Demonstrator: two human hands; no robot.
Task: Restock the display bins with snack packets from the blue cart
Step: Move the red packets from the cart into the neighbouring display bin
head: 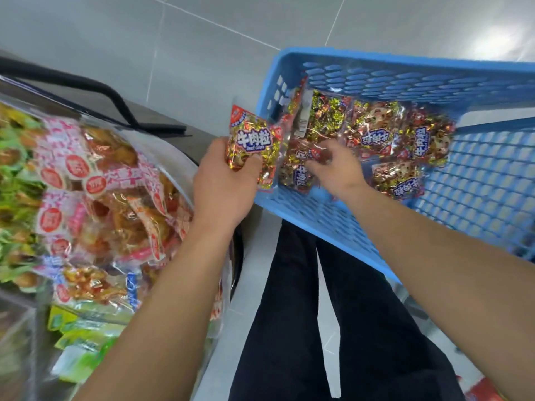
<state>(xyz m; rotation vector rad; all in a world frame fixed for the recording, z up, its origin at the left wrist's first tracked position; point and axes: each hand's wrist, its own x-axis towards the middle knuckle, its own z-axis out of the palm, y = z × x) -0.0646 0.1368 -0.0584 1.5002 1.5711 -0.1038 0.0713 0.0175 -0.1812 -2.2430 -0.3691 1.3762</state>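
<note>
left hand (224,183): fingers and thumb curled round a beef cubes packet (252,146), held upright just off the cart's left wall, over the gap between cart and bins
right hand (335,166): inside the cart, fingers bent down onto a packet in cart (298,172); cannot tell if it is pinched or only touched
blue cart (434,79): perforated blue plastic, tilted in view, near rim runs from lower left to right under the right forearm; far wall stands behind the packets
loose packets (402,137): several more of the same kind lying flat and overlapping along the cart's far-left side, labels facing different ways
open room in cart: bare blue floor on the right and near side
display bins (162,146): clear curved wall at left, edge near the left wrist
bin stock (95,180): pink-white and orange snack packs heaped high, green packs further left, blurred
black bar (115,96): runs along behind the bins
floor (202,39): grey tile beyond cart and bins, narrow strip between them where dark trousers (318,314) stand
packet look: clear bag, gold and red foil-wrapped pieces inside, blue-white label with "beef cubes", red top corner
</note>
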